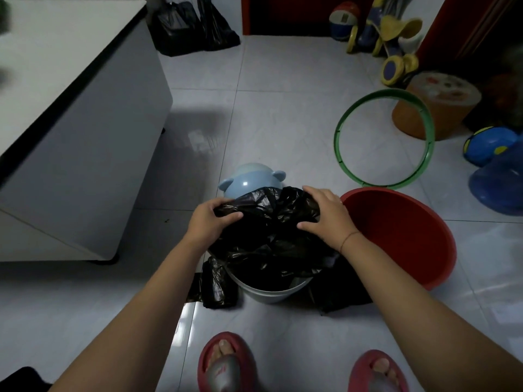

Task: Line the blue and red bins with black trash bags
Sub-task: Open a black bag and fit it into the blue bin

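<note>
A pale blue bin stands on the tiled floor in front of my feet, its mouth filled by a crumpled black trash bag. My left hand pinches the bag's far left edge. My right hand grips its far right edge. A light blue lid with small ears lies just behind the bin. The red bin stands unlined to the right, touching distance from my right wrist. More black bag plastic lies on the floor at the blue bin's left foot.
A green ring lies on the floor behind the red bin. A white cabinet fills the left side. Black bags lean at the far wall. Toys, an orange stool and a blue fan crowd the right.
</note>
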Demonstrator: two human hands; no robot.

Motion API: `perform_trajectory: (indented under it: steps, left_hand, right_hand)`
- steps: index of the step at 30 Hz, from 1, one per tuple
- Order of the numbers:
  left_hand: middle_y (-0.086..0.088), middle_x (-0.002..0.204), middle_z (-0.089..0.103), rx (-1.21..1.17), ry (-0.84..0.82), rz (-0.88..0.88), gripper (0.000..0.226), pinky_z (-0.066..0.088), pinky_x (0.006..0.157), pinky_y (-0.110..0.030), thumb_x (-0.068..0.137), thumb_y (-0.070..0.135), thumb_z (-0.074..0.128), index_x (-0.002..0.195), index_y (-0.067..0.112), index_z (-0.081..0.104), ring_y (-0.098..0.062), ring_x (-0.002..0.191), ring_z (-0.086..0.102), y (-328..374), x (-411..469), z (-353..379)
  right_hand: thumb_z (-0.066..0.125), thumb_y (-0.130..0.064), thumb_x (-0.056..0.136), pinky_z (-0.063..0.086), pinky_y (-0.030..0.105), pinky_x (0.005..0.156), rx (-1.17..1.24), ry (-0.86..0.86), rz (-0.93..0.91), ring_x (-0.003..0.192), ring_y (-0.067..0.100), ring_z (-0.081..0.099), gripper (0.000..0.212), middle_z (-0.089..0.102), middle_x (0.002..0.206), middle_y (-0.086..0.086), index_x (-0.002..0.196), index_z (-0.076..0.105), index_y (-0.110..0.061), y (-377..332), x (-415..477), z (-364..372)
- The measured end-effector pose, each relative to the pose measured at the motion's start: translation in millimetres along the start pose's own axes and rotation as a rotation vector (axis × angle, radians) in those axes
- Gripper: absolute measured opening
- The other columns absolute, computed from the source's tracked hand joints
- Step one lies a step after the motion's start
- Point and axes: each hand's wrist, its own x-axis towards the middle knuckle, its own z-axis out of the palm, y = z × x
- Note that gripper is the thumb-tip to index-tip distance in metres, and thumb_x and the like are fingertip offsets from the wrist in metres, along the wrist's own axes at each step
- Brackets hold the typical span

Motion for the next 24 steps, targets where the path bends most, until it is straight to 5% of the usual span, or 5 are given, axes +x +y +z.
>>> perform_trajectory:
  steps: [7, 11, 15, 20, 24]
  left_hand:
    - [0.006, 0.072, 0.074, -0.208, 0.029, -0.076, 0.006, 0.052, 0.061, -0.021, 0.076, 0.032, 0.076, 0.074, 0.027, 0.075, -0.007, 0.065, 0.068, 8, 24, 7]
    - [-0.002, 0.069, 0.072, -0.466, 0.162, -0.335, 0.030, 0.051, 0.050, -0.019, 0.083, 0.041, 0.067, 0.070, 0.015, 0.072, -0.015, 0.062, 0.068, 7, 39, 12]
    - [-0.002, 0.067, 0.058, -0.353, 0.335, -0.493, 0.040, 0.042, 0.052, -0.023, 0.089, 0.043, 0.059, 0.071, 0.008, 0.061, -0.015, 0.060, 0.054, -6, 57, 13]
    - [-0.005, 0.075, 0.060, -0.349, 0.357, -0.694, 0.041, 0.041, 0.057, -0.028, 0.085, 0.043, 0.064, 0.080, 0.002, 0.059, -0.019, 0.061, 0.055, -36, 68, 8]
    - [-0.019, 0.105, 0.067, -0.304, 0.304, -0.779, 0.052, 0.050, 0.088, -0.040, 0.082, 0.039, 0.069, 0.106, -0.006, 0.061, -0.034, 0.095, 0.064, -59, 64, 11]
  right_hand:
    - [0.063, -0.002, 0.077, 0.043, 0.030, 0.095, 0.063, 0.005, 0.058, 0.106, 0.024, 0.057, 0.038, 0.063, 0.115, 0.007, 0.114, 0.067, -0.012, 15, 25, 13]
    - [0.048, 0.005, 0.078, 0.041, 0.027, 0.066, 0.269, 0.073, 0.226, 0.078, 0.021, 0.058, 0.026, 0.065, 0.081, 0.009, 0.087, 0.071, -0.005, 13, 48, 15]
    - [0.046, 0.001, 0.084, 0.038, 0.027, 0.066, 0.572, 0.200, 0.408, 0.070, 0.019, 0.052, 0.022, 0.058, 0.074, 0.010, 0.085, 0.068, 0.000, 12, 72, 16]
    - [0.056, -0.017, 0.080, 0.035, 0.027, 0.052, 0.312, 0.167, 0.475, 0.059, 0.022, 0.048, 0.026, 0.051, 0.058, 0.007, 0.056, 0.056, -0.008, 13, 95, 20]
    - [0.053, -0.028, 0.079, 0.026, 0.027, 0.046, 0.153, 0.081, 0.507, 0.052, 0.019, 0.042, 0.030, 0.044, 0.055, 0.003, 0.054, 0.042, -0.014, 12, 101, 30]
